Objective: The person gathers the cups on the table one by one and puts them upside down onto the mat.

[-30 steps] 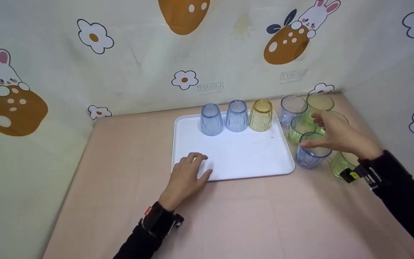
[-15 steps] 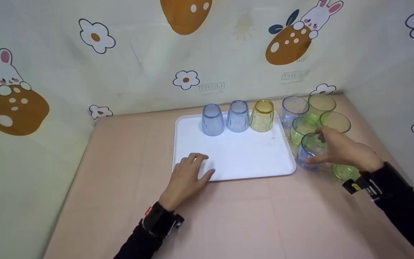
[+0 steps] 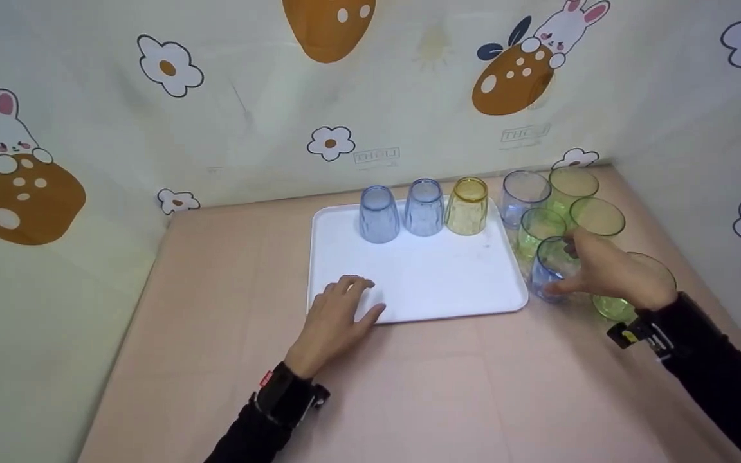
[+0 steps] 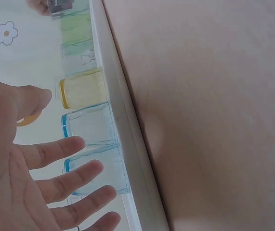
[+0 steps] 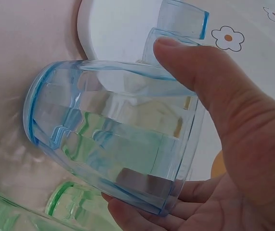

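In the head view my right hand (image 3: 612, 267) grips an upright clear blue glass (image 5: 113, 130) at the tray's right side, thumb on one side and fingers on the other. My left hand (image 3: 332, 318) hangs over the front left edge of the white tray (image 3: 435, 283), fingers spread and nothing in them. Along the tray's back stand two blue glasses, the left one (image 3: 379, 215) and the middle one (image 3: 424, 208), with a yellow glass (image 3: 467, 207) beside them, all upside down.
Several upright glasses crowd the table right of the tray: a blue glass (image 3: 525, 199) at the back, a green glass (image 3: 541, 235) and others, one partly behind my right wrist. A patterned cloth (image 3: 248, 128) hangs behind the pink table (image 3: 229, 289).
My right hand has come down from above the glasses to the blue glass and closed round its side. The left hand and the glasses on the tray have stayed put.
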`<state>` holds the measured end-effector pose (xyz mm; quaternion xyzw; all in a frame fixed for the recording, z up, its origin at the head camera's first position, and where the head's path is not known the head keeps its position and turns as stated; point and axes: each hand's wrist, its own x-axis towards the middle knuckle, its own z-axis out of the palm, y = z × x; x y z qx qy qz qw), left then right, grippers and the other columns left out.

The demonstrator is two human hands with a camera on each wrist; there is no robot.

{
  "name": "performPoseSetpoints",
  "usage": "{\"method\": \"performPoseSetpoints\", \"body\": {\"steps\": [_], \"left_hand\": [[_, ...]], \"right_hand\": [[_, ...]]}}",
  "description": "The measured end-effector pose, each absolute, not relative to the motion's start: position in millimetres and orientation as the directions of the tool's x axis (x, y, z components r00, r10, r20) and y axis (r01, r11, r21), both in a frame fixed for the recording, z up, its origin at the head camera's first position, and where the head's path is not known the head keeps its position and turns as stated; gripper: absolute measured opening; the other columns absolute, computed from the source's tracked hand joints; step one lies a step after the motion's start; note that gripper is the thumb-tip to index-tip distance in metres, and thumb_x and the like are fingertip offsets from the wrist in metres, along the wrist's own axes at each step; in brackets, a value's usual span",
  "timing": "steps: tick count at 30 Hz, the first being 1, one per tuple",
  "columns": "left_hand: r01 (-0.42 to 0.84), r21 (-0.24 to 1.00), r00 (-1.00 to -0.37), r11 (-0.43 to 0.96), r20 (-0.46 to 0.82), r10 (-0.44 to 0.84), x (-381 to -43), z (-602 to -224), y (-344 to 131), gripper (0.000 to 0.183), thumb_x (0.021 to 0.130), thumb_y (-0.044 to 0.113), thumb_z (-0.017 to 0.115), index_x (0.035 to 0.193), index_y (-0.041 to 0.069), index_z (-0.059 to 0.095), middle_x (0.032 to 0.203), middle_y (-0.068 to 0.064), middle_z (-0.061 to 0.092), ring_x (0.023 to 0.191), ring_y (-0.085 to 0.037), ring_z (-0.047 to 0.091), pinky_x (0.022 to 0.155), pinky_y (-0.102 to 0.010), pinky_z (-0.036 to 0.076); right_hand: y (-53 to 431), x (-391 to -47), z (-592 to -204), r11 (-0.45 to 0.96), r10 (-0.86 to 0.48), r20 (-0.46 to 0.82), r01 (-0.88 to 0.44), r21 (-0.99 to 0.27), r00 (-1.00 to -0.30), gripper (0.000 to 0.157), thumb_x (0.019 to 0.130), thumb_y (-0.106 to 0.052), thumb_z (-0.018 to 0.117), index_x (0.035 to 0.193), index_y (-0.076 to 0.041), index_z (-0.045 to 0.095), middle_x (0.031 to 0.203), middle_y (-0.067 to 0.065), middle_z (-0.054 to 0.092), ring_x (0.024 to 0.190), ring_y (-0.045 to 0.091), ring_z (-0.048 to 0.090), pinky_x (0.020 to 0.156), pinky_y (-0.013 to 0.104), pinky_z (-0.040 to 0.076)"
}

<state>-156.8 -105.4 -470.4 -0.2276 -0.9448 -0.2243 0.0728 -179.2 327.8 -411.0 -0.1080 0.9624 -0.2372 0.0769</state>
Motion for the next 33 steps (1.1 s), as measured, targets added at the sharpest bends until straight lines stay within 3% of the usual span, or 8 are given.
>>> {"method": "performPoseSetpoints", "body": {"steps": [24,33], "left_hand": [[0.469,0.405,-0.883,0.785,0.242,0.402,-155.4,-473.1,-104.9,0.041,0.099,0.04,0.065,0.127,0.01,0.066,0.129,-0.01,0.061,0.114,-0.034,0.058,0.087,-0.051,0.05],[0.465,0.419,-0.885,0.78,0.229,0.405,-155.3,-471.4,-105.1,0.042,0.1,0.041,0.064,0.129,0.01,0.065,0.13,-0.01,0.06,0.117,-0.033,0.056,0.09,-0.05,0.049]], "right_hand": [[326.0,-176.5,-410.5,0.861,-0.219,-0.082,-0.153,-0.485,-0.972,0.098,0.068,-0.035,0.095,0.129,0.019,0.041,0.114,0.037,0.057,0.105,0.05,0.057,0.089,0.061,0.05],[326.5,-174.8,-404.2,0.857,-0.176,-0.118,-0.093,-0.507,-0.977,0.106,0.068,-0.039,0.095,0.135,0.019,0.037,0.119,0.039,0.054,0.109,0.052,0.055,0.092,0.062,0.048]]}}
